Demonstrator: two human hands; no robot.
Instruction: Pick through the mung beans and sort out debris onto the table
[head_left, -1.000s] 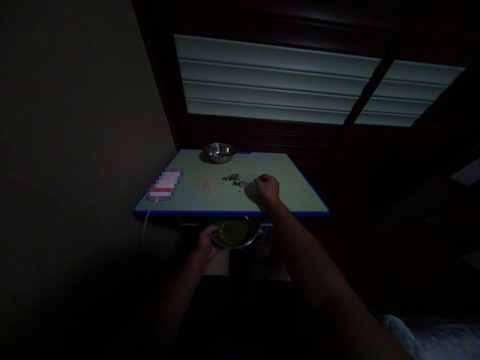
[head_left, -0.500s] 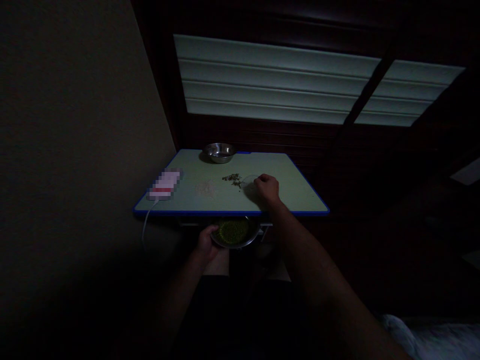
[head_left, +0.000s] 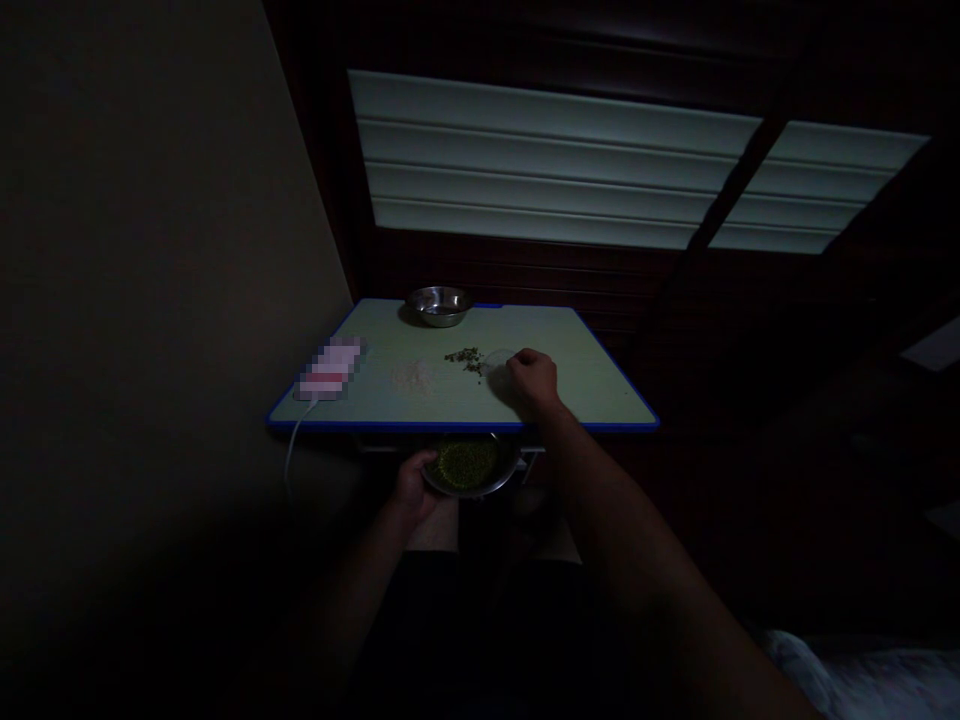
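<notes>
My left hand (head_left: pixel 414 488) grips the left rim of a metal bowl (head_left: pixel 491 488), thumb over the edge. Small green beans (head_left: pixel 466 464) cover the bottom of this bowl, which is held below the table's front edge. On the tabletop my right hand (head_left: pixel 534 378) is closed, its fingers at the edge of a faint, clear round-edged thing (head_left: pixel 496 359); its exact kind is too dim to tell. Just left of that lies a scattered dark heap of small pieces, perhaps beans (head_left: pixel 465 356). Farther left is a pale patch of small grains (head_left: pixel 414 376).
A second metal bowl (head_left: pixel 440 308) stands at the back of the pale, blue-edged table (head_left: pixel 585 345). At the left lies a blurred-out phone-like device (head_left: pixel 330 368) with a white cable (head_left: pixel 291 440) hanging over the edge. A wall (head_left: pixel 187 200) borders the left side.
</notes>
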